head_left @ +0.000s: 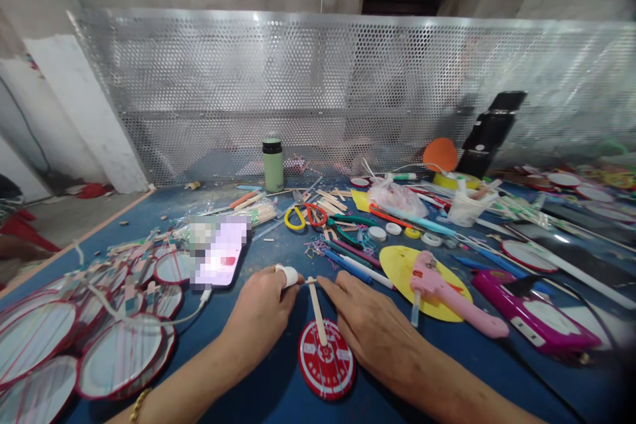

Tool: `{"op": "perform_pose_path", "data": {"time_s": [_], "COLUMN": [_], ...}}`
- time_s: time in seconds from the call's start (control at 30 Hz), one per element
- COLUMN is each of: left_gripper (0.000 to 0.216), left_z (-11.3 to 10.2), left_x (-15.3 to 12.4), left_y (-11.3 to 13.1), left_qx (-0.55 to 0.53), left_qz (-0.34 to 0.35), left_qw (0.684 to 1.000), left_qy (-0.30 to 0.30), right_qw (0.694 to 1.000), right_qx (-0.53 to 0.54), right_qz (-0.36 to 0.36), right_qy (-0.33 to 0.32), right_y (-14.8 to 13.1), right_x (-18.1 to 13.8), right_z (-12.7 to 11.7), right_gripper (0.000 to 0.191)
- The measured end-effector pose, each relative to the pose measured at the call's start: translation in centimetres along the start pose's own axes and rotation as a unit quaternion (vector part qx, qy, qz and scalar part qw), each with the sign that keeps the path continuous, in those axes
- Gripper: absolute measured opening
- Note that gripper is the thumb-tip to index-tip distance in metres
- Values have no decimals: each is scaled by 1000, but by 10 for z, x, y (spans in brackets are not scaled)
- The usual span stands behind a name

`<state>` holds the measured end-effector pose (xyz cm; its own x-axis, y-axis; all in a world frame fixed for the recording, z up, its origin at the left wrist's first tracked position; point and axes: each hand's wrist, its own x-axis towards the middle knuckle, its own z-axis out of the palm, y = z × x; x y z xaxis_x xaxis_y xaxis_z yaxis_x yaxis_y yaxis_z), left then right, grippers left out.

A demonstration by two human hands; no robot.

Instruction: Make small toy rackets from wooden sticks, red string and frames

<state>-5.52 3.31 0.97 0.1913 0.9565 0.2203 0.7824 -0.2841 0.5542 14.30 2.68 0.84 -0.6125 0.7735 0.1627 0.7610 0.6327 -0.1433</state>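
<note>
Well, from my distant seat I see a blue table (268,377), the left hand (261,308) at eight o'clock and right hand (370,315) at four. Between them lies a red disc (309,359), printed side up. A white cup (460,213) at two keeps pale sticks (491,196) together. From the disc, a wooden craft stick (318,311) points to twelve — its tiny crosspiece (311,281) pinched by the left fingertips, the right ones meeting its other end, their grip unclear — presumably to steady it.

Green bottle (273,169) — perforated metal panel (238,79) behind
</note>
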Motion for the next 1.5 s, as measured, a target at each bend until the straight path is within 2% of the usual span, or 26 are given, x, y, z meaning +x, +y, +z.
{"op": "perform_pose_path", "data": {"time_s": [1.5], "left_gripper": [24], "left_z": [1], "left_x": [0], "left_y": [0], "left_qx": [4], "left_qz": [0], "left_qw": [1000], "left_qy": [0], "right_qw": [1000], "right_qx": [-21], "right_qz": [-10], "right_qy": [15], "right_y": [0], "right_x": [0], "right_z": [2], "right_gripper": [44]}}
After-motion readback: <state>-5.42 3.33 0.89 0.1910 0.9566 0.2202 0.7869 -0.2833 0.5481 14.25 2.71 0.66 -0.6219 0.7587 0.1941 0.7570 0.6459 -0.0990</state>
